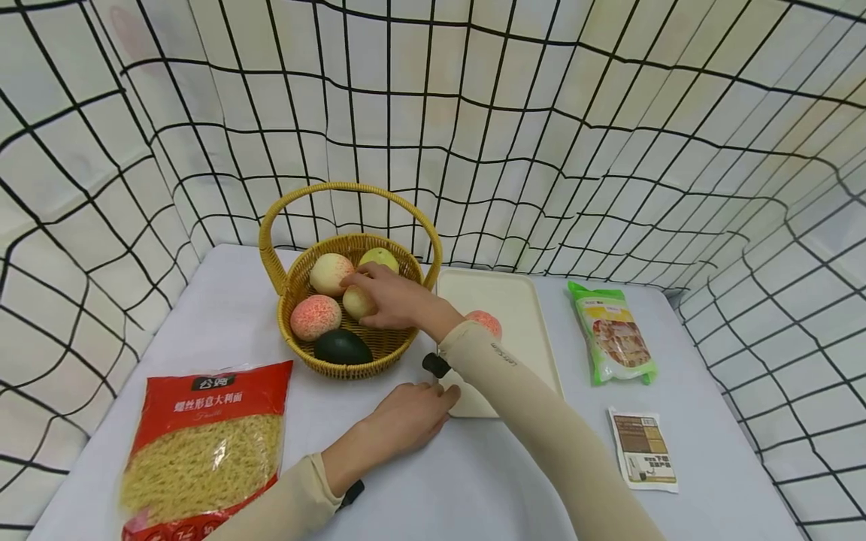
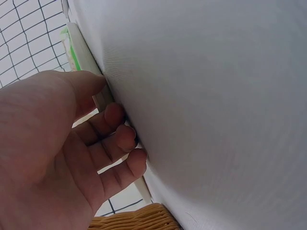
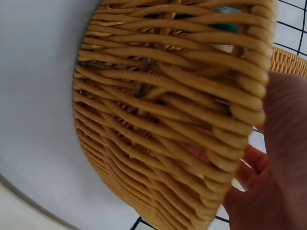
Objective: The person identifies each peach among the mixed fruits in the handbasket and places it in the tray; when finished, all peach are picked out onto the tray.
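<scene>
Left hand (image 1: 414, 415), fingers loosely bent and apart, lay at the near-left edge of the flat cream rectangular tray (image 1: 504, 289), contact unclear; further up the white tabletop (image 1: 501, 473), the round yellow woven basket (image 1: 352, 371) stood, right hand (image 1: 398, 299) clamped on a pale-yellow round fruit (image 1: 358, 303) inside, pink-blushed cream peach (image 1: 329, 273) just behind

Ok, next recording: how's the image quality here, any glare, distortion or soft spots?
Head view: bright, even light, a small glare spot on the pasta bag, and netting lines that bow. Left wrist view: left hand in shade, tabletop pale grey and low in detail. Right wrist view: basket weave fairly crisp, right hand darker and softer.
</scene>
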The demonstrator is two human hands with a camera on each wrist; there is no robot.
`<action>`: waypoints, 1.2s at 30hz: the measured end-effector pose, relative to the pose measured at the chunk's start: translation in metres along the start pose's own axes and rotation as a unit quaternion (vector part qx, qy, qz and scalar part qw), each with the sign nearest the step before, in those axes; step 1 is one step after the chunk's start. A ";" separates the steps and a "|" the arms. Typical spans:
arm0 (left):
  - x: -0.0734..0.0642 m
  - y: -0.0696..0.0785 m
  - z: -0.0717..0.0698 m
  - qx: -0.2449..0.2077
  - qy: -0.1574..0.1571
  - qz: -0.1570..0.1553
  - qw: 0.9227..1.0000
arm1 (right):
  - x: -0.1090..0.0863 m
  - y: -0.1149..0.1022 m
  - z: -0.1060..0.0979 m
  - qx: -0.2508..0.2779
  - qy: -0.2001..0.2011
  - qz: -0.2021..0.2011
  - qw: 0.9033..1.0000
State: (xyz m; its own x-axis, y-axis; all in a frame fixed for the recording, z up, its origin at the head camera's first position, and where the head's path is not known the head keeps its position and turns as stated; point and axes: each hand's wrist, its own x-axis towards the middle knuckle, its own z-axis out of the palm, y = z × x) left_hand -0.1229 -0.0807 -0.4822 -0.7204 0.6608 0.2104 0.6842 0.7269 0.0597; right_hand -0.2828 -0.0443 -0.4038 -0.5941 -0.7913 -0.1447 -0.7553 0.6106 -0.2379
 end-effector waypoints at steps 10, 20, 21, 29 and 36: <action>0.001 0.000 -0.001 0.009 0.002 0.001 1.000 | 0.007 0.003 0.003 -0.029 0.001 -0.001 1.000; 0.001 0.000 0.000 0.007 0.002 -0.002 1.000 | 0.010 0.002 0.002 -0.060 -0.010 0.016 0.998; 0.000 0.000 0.000 0.007 0.003 -0.002 1.000 | 0.011 0.002 0.002 -0.061 -0.012 0.018 0.998; 0.000 0.000 -0.002 0.004 0.001 -0.002 1.000 | 0.014 0.000 0.007 -0.053 -0.024 0.016 0.998; 0.000 0.001 -0.001 0.003 0.001 -0.001 1.000 | 0.014 0.005 0.019 -0.033 -0.030 0.011 0.999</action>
State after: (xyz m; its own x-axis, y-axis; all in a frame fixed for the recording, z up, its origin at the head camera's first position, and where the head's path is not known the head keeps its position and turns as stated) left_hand -0.1221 -0.0804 -0.4807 -0.7217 0.6587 0.2127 0.6819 0.7294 0.0548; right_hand -0.2901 -0.0530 -0.4253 -0.5952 -0.7764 -0.2072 -0.7597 0.6277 -0.1697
